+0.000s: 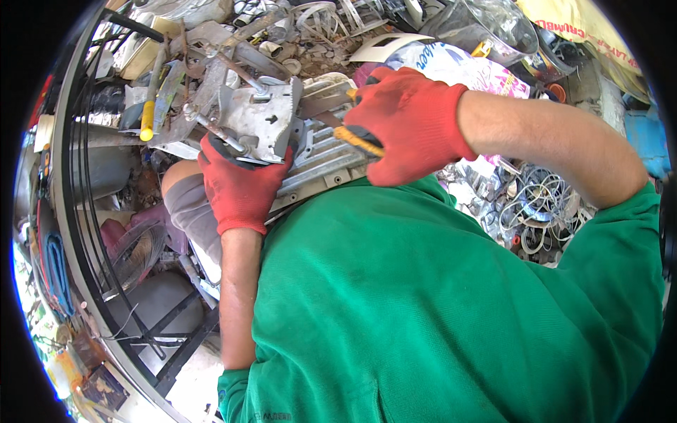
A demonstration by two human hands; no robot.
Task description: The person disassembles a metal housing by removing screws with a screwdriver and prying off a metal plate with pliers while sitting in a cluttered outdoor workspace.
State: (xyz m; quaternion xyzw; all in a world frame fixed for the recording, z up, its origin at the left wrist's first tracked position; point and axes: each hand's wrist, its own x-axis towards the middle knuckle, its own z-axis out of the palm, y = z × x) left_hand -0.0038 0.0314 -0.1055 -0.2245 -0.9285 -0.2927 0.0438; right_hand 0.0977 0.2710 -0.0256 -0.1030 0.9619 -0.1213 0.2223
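Note:
My left hand, in a red glove with dark fingertips, is closed on the lower edge of a grey metal bracket. Two thin rods with rounded ends stick out from the bracket toward the upper left. A ribbed, pale metal casting lies across my lap beneath it. My right hand, also red-gloved, grips a pliers-like tool with yellow handles. Its dark, brownish head points left toward the bracket, apart from my left hand. My fingers partly hide the tool, so its exact kind is unclear.
A black metal frame runs down the left side. Beyond my lap lie a yellow-gripped rod, scrap metal and plastic pieces. A white printed bag and a clear bucket stand far right; coiled wires lie below my right arm.

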